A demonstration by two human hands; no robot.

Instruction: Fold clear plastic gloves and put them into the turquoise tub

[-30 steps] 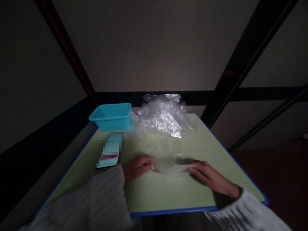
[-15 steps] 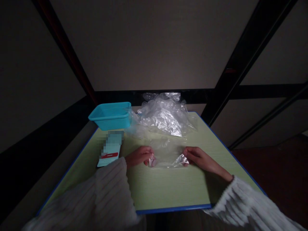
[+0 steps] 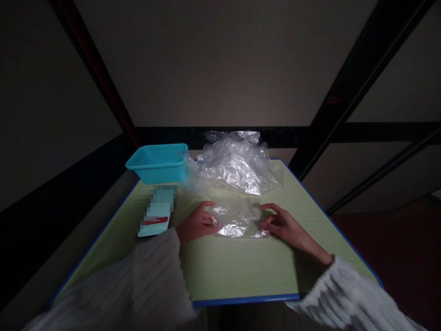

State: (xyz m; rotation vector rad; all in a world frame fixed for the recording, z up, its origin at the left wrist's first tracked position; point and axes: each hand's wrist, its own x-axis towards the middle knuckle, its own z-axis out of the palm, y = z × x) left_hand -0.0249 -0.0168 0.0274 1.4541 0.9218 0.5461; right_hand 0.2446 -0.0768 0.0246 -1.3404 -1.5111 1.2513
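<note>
A crinkled, roughly rectangular piece of clear plastic film (image 3: 237, 223) lies low over the table between my hands; whether it is a bag or a folded glove I cannot tell. My left hand (image 3: 198, 223) has its left edge between thumb and lower fingers, index finger lifted apart. At the right edge, my right hand (image 3: 284, 226) pinches the film low down, and its index finger is raised too. Just beyond is a shiny heap of clear plastic (image 3: 237, 165), with rounded, finger-like lobes along its edges.
A turquoise plastic basket (image 3: 160, 174) stands at the back left, some loose clear film against its right side. In front of it lies a phone (image 3: 160, 209) with a lit, partly blurred screen. The pale table (image 3: 241, 276) has a blue edge, with a wall behind.
Both index fingers have lifted away from the film, and the hands look more spread. The film now lies flatter, with more creases and glare along its near side.
</note>
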